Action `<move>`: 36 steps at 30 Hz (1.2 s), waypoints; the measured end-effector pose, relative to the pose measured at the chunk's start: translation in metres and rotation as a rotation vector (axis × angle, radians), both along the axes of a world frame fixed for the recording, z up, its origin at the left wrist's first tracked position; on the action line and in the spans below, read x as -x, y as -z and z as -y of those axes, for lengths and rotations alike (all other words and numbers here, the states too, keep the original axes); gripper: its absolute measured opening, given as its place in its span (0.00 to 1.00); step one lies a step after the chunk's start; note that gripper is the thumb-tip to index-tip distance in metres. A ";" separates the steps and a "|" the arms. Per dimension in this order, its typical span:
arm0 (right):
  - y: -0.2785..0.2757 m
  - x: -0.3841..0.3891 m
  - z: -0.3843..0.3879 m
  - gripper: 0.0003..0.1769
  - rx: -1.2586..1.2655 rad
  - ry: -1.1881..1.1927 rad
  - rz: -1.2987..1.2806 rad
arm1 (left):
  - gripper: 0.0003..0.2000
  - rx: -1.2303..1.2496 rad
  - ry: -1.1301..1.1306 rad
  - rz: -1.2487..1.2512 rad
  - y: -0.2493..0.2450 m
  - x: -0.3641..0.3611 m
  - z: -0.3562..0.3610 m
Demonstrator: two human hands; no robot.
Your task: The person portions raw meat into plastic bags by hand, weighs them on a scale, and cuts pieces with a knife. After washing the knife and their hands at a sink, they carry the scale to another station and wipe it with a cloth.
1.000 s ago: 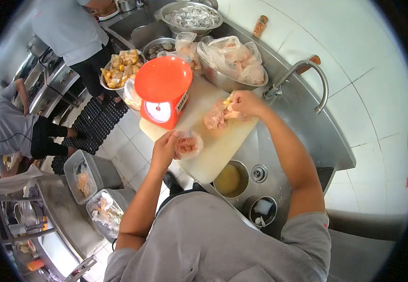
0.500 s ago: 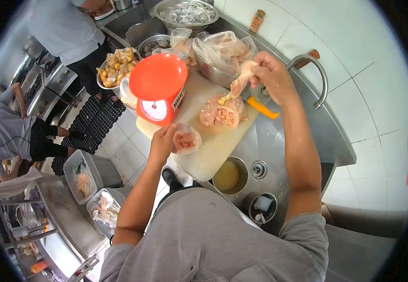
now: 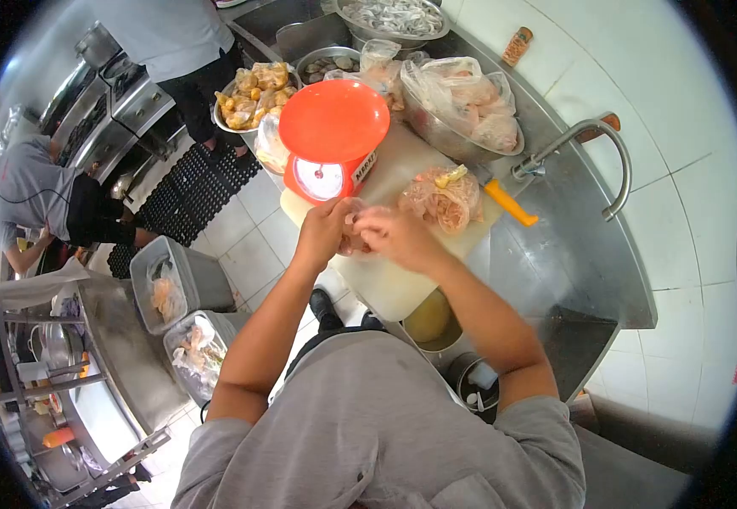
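My left hand (image 3: 323,231) is closed around a small clear plastic bag (image 3: 353,242) with pink raw meat in it, held above the near edge of the white cutting board (image 3: 385,284). My right hand (image 3: 398,237) meets it at the bag's mouth, with fingers bent and pressed to the plastic; my fingers partly cover the bag. Beyond my right hand, a larger heap of pale pink raw meat (image 3: 442,202), apparently in clear plastic, lies on the board with a yellowish bit on top. A red scale (image 3: 334,123) with a round dial stands just past my left hand.
A yellow-handled tool (image 3: 511,202) lies right of the meat, near the faucet (image 3: 623,170). Bowls hold bagged meat (image 3: 470,102) and yellow-orange bags (image 3: 254,97). A pot of yellowish liquid (image 3: 429,322) stands below the board. Two people work at left, beside grey bins (image 3: 190,271).
My right hand has come down and left from above the meat heap to the small bag. The pale pink piece it held up no longer shows in it. The view has shifted.
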State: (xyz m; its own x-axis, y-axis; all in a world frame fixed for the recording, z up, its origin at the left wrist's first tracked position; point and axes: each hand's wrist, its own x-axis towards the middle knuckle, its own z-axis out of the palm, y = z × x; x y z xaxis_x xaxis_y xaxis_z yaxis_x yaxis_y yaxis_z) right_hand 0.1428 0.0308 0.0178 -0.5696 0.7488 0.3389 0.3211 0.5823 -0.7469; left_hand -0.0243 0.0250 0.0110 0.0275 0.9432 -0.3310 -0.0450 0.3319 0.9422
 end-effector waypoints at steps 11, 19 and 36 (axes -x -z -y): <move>0.009 -0.076 -0.022 0.12 0.216 0.547 0.694 | 0.14 -0.027 -0.109 -0.151 -0.003 0.002 0.008; 0.089 -0.062 -0.051 0.16 -0.159 0.683 0.546 | 0.15 0.010 -0.092 -0.128 0.002 -0.004 0.009; -0.104 -0.115 -0.046 0.14 0.490 0.394 0.072 | 0.15 -0.019 -0.093 -0.039 0.009 0.002 0.003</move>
State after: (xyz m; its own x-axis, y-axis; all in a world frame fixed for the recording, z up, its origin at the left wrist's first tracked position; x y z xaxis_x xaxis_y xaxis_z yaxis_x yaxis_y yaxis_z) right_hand 0.2575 0.0764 0.1220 -0.2280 0.9656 -0.1252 0.5013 0.0062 -0.8653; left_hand -0.0261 0.0223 0.0017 -0.0726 0.9473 -0.3121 -0.0377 0.3101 0.9500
